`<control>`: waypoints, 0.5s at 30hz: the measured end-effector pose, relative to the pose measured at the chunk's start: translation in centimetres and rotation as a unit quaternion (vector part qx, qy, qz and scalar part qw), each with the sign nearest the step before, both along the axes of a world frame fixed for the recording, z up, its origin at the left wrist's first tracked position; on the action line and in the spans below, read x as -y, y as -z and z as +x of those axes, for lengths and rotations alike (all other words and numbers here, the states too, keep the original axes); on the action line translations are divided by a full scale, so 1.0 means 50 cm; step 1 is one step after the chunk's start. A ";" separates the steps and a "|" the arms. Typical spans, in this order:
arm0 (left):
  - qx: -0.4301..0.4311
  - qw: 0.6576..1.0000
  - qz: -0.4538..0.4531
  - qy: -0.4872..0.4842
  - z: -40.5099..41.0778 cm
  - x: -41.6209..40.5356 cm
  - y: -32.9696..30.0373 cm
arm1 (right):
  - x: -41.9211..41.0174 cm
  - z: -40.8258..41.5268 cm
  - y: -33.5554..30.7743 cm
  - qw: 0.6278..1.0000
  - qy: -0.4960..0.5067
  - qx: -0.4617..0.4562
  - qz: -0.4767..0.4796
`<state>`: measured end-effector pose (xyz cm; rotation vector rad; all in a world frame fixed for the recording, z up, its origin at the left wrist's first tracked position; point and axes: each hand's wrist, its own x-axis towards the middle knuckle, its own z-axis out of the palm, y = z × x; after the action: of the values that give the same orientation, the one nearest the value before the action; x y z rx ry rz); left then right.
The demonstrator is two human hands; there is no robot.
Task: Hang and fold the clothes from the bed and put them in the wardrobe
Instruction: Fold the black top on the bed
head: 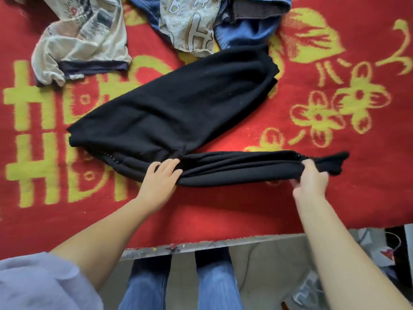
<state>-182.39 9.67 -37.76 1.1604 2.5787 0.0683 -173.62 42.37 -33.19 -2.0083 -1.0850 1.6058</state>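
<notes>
1. Black knit garment of soft thick fabric [178, 104] lies on the bed's red blanket w/ yellow flower and character pattern [335, 198]; main body spread diagonally from lower left up to upper right, approx. mid-frame.
2. A long narrow part of the same garment runs along the near side, bunched into lengthwise folds, stretched between both hands; a row of small dark beads or studs shows on it near the left hand and again at the right hand.
3. Left hand [159, 180] rests on the left end of that strip; fingers straight and slightly apart, tips pressing the fabric where strip meets the body.
4. Right hand [310, 177] holds the strip's right end; fingers curled around the cloth, clamped on it; a ragged black tip sticks out past the hand to the right.
5. Beige printed shirt w/ dark hem [82, 41] crumpled at top left, apart from the black piece; a second beige printed cloth [190, 25] at top centre lies on blue denim clothing [243, 32], whose lower edge touches the black garment's upper end.
6. Near bottom: lilac sleeve [33, 285], and legs in blue jeans [181, 283] standing at the bed's edge.
</notes>
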 end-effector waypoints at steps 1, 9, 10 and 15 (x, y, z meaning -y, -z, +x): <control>0.023 0.999 0.032 -0.023 -0.007 0.010 -0.004 | -0.004 -0.025 -0.027 0.999 -0.027 0.006 0.045; 0.252 0.885 0.184 -0.345 -0.107 0.071 -0.057 | 0.015 -0.392 -0.121 0.982 -0.116 -0.143 0.041; 0.262 0.877 0.182 -0.361 -0.131 0.070 -0.048 | 0.033 -0.430 -0.107 0.976 -0.141 -0.163 -0.016; 0.245 0.859 0.137 -0.428 -0.179 0.064 0.000 | 0.162 -0.447 0.003 0.788 -0.597 0.087 0.127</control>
<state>-191.35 6.47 -37.78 -0.0594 2.4182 0.8267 -195.98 34.26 -33.35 -1.2361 -2.8126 1.5262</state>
